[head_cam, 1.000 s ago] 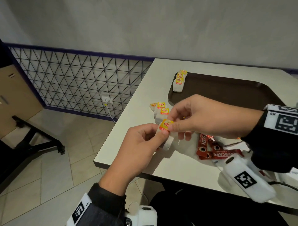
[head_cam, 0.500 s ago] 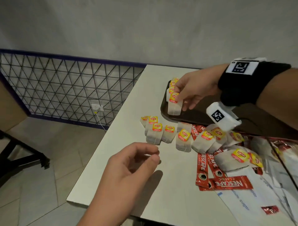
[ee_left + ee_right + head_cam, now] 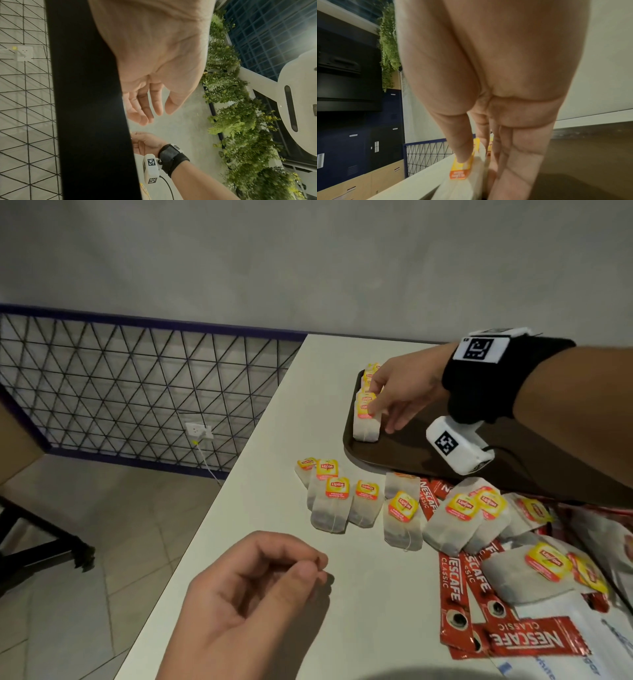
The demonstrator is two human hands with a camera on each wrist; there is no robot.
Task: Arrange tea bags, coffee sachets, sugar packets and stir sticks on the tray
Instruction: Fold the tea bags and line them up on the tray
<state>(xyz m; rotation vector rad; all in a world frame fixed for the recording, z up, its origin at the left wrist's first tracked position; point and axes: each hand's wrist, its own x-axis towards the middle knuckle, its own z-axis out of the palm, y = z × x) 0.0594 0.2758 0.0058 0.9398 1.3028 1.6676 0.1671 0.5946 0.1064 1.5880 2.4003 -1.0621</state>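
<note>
At the left end of the dark brown tray [image 3: 404, 460], my right hand [image 3: 382, 417] pinches a white tea bag [image 3: 365, 426] with a yellow tag. It stands upright on the tray at the near end of a row of tea bags [image 3: 371, 369]. In the right wrist view my thumb presses the tag of this tea bag [image 3: 462, 180], with my fingers [image 3: 518, 175] on its other side. My left hand [image 3: 313, 568] hovers low over the table's near left part, loosely curled and holding nothing. Several loose tea bags [image 3: 337, 501] lie in front of the tray, beside red coffee sachets [image 3: 452, 594].
White packets [image 3: 555, 655] lie at the bottom right under the sachets. The table's left edge [image 3: 219, 508] drops to a tiled floor, with a wire mesh fence [image 3: 137, 388] beyond. My right forearm and wrist camera [image 3: 459, 446] hang over the tray's near rim.
A second ago both hands held one tea bag near the table's front. My left hand let go; my right hand carried the bag to the tray and set it against the row.
</note>
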